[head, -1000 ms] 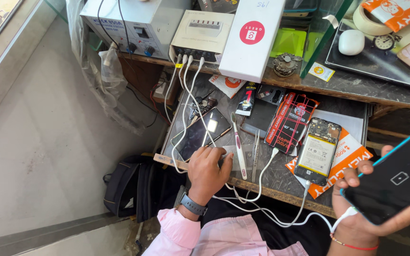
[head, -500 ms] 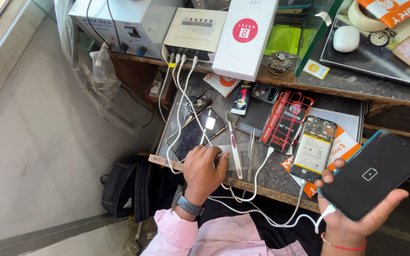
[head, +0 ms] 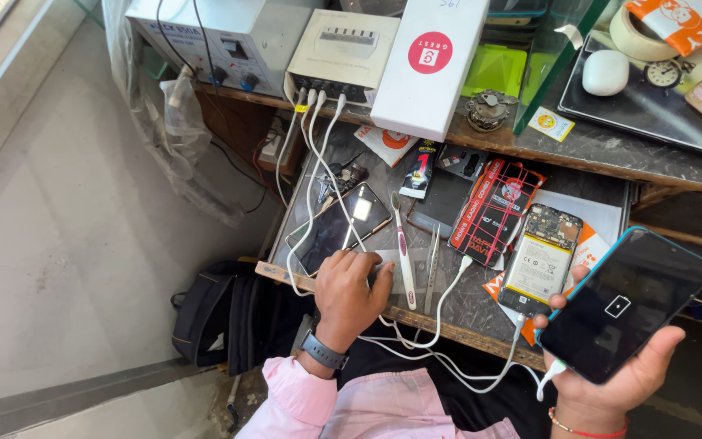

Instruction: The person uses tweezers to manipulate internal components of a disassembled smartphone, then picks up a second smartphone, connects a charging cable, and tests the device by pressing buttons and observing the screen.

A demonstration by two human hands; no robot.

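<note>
holding a dark phone in a blue case (head: 623,305), the right hand (head: 619,382) cradles it from below, fingers wrapped along both edges, a white cable (head: 550,375) plugged into its lower end. since a second ago the phone has swung round and tilted flatter toward the camera, and its screen shows a small charging symbol, so i judge the connection is live. the left hand (head: 349,289) has barely moved: it rests palm down at the front edge of the stone worktop (head: 481,305), fingers loosely spread, grasping nothing, fingertips touching a second phone (head: 339,228) lying flat. beside it lie a toothbrush (head: 402,244) and tweezers (head: 432,268); an opened phone (head: 539,260) sits further right.
</note>
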